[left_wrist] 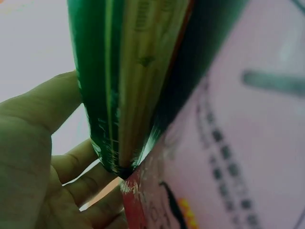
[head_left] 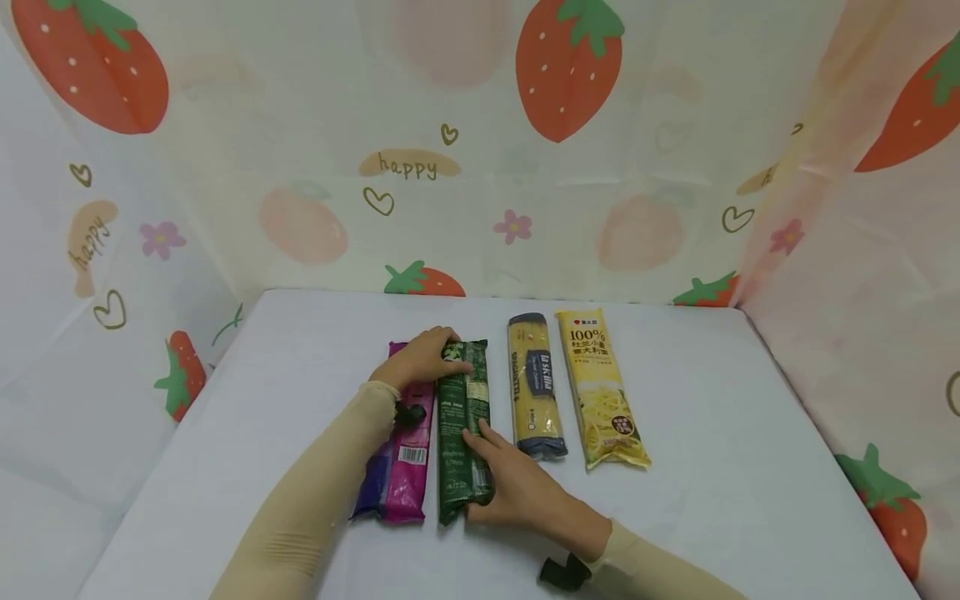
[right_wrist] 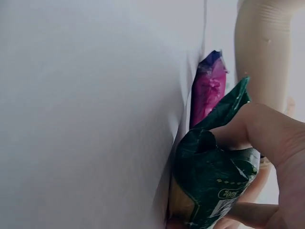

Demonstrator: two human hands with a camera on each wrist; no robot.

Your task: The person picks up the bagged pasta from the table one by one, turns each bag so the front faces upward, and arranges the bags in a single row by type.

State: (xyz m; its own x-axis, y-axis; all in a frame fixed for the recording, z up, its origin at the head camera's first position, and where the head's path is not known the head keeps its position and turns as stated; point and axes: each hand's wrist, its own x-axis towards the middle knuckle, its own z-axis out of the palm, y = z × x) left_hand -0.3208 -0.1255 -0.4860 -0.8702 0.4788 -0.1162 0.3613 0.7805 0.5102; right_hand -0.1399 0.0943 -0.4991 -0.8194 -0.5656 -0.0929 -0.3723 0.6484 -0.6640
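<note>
Both hands hold a green spaghetti pack (head_left: 453, 442) that lies lengthwise before me, with yellow strands showing through its side in the left wrist view. At its far end my left hand (head_left: 420, 358) grips it, thumb across the top and fingers round the end. My right hand (head_left: 517, 487) holds the near end by its right side; in the right wrist view a finger presses into the crumpled green end flap (right_wrist: 193, 148). Just left lies a magenta and purple pack (head_left: 408, 492), partly hidden under my left forearm and wrist.
Right of the green pack lie a yellow spaghetti pack with dark blue ends (head_left: 528, 417) and a longer yellow pasta pack (head_left: 600, 392), side by side on the white table (head_left: 712, 500). A strawberry-print cloth (head_left: 465, 225) stands behind and along both sides.
</note>
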